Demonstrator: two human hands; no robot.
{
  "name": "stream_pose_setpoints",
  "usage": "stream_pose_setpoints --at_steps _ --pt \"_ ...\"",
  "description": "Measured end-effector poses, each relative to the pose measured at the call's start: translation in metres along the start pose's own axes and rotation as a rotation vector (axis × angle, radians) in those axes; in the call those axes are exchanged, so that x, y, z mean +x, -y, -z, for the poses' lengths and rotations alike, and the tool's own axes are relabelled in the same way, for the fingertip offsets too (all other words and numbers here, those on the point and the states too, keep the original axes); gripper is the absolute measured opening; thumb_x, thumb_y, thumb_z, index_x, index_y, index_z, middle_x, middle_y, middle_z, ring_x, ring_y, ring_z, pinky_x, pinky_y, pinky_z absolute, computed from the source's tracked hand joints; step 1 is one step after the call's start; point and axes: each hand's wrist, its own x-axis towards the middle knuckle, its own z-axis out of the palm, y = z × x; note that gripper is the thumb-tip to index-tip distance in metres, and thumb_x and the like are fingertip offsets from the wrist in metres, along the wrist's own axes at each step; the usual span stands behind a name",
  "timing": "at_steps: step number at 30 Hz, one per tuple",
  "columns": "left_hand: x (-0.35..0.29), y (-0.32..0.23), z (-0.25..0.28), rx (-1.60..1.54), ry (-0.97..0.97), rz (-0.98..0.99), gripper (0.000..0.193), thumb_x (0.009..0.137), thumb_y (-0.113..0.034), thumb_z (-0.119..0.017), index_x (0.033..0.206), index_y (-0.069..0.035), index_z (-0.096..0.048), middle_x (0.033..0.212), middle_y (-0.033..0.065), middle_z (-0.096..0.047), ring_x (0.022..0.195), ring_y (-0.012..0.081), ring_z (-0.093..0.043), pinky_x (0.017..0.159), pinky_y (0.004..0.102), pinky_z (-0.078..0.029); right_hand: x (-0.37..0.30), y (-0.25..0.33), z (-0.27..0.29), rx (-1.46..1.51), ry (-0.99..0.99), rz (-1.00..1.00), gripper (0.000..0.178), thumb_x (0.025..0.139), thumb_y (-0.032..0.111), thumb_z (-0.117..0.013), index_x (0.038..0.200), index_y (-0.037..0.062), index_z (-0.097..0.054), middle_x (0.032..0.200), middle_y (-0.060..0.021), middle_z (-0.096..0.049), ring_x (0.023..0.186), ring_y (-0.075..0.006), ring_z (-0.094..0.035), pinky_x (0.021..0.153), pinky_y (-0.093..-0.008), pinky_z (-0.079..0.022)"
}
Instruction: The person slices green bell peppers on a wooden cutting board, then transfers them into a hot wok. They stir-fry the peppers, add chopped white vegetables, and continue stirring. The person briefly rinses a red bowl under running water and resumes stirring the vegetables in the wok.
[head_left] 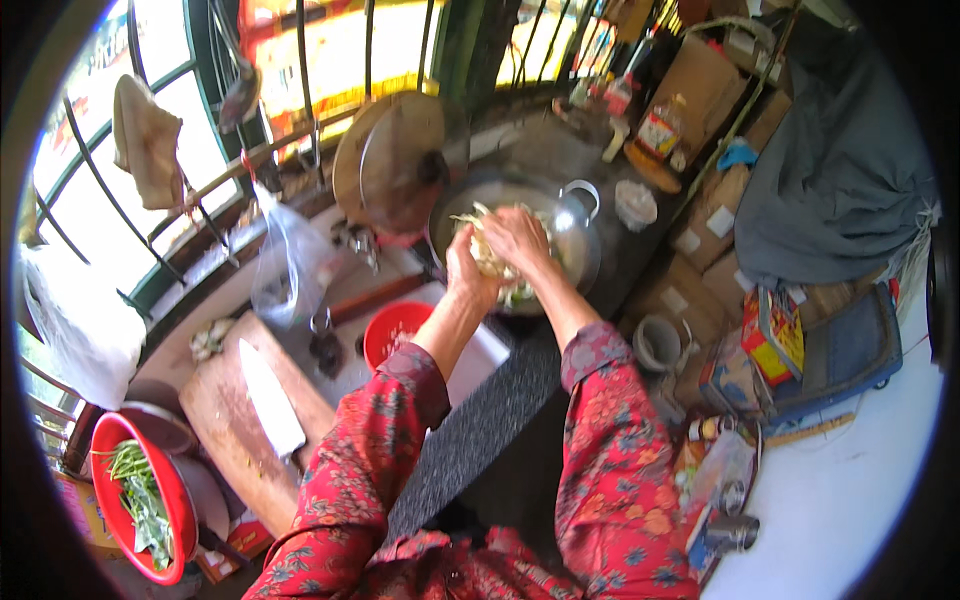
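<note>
Both my hands are together over a wok (590, 262) on the stove. My left hand (468, 268) is cupped around a bunch of pale vegetable strips (488, 262), some of them poking out past the fingers. From above, my right hand (520, 243) presses on the same bunch, its fingers partly hidden behind the strips and the hand. More pale and green pieces lie in the wok below. A round lid (400, 170) with a dark knob leans upright just left of the wok.
A wide knife (268, 400) lies on the wooden cutting board (215, 385), near a red bowl (398, 325). Leafy greens fill a red basin (178, 510) at lower left. A plastic bag (285, 265) hangs from the window bars. Cardboard boxes (690, 295) and a grey mug (657, 343) stand to the right.
</note>
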Motion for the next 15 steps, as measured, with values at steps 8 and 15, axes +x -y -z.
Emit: stream_pose_setpoints --at_steps 8,15 --pt "0.04 -0.013 0.004 0.788 -0.125 0.077 0.08 0.085 -0.059 -0.05 0.149 -0.021 -0.019 0.157 0.0067 -0.009 0.141 0.0385 -0.014 0.098 0.0759 -0.009 0.02 -0.095 -0.007 0.109 -0.173 -0.14 0.024 0.078 0.016 -0.052 0.092 0.0096 -0.071 0.088 -0.0164 -0.068 0.085 -0.028 -0.066 0.078 -0.0375 -0.05" --pt "0.041 -0.011 0.035 1.715 0.009 -0.174 0.057 0.087 -0.038 -0.051 0.137 -0.013 -0.044 0.14 0.0173 -0.043 0.131 0.0366 -0.037 0.103 0.0477 -0.035 -0.016 -0.053 0.0 0.15 -0.266 -0.129 0.025 0.08 0.015 -0.054 0.095 0.0047 -0.071 0.092 -0.0229 -0.067 0.089 -0.0381 -0.065 0.08 -0.0413 -0.051"
